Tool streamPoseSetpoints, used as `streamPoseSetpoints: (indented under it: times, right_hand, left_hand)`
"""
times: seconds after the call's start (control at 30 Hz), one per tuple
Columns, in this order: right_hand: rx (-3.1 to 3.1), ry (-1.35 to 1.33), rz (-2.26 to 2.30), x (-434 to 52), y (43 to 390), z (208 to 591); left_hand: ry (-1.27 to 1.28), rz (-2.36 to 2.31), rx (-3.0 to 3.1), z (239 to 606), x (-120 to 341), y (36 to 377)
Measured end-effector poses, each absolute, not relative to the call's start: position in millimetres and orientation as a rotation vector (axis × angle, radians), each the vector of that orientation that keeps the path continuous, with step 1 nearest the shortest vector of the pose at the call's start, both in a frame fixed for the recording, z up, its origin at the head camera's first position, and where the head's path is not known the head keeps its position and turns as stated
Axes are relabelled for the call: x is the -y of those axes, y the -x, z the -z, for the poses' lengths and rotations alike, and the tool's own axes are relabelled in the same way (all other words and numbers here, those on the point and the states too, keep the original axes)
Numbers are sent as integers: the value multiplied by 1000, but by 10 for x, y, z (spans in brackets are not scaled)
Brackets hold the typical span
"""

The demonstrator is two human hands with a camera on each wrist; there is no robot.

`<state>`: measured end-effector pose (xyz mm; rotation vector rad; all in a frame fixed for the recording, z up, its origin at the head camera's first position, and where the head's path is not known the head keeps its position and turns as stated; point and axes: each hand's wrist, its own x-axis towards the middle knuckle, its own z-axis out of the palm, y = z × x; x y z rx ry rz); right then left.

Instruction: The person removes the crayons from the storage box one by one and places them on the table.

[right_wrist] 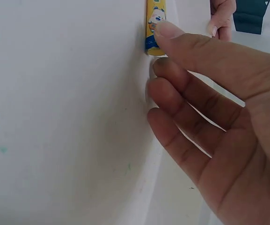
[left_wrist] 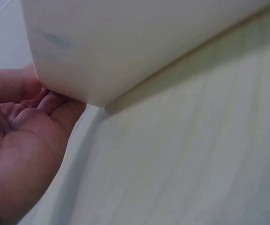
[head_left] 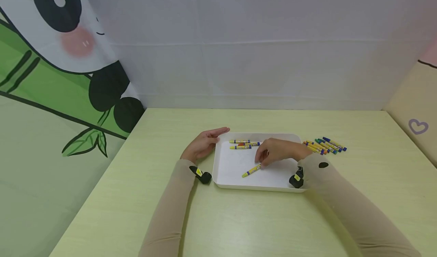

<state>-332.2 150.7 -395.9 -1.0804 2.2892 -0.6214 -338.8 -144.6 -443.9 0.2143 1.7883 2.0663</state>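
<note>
A shallow white tray [head_left: 235, 177] lies on the table. My left hand [head_left: 202, 145] holds its far left corner; in the left wrist view the thumb [left_wrist: 25, 84] lies against the wall, and the fingertips pass out of sight behind the corner. Over the tray, my right hand [head_left: 276, 150] pinches the end of a yellow-wrapped crayon [head_left: 251, 171] that slants toward the near left. The thumb shows on the crayon's blue-banded end [right_wrist: 154, 40] in the right wrist view; the opposing fingertip is hidden. Several other crayons [head_left: 240, 147] lie in the tray's far left part, one with a red tip.
On the table [head_left: 239, 219], to the right of the tray, lies a group of several crayons [head_left: 327, 146] in mixed colours, side by side. A pale cloth wall [head_left: 256, 71] stands behind the table, with printed panels at the left and right.
</note>
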Motion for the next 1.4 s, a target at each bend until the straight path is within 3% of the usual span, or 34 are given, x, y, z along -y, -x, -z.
streamPoseSetpoints:
  times: [1.4]
  right_hand:
    - [-2381,1107,663,-1709,3343,3801]
  left_hand:
    - [-204,-2032,-1852,4424,1456,3377]
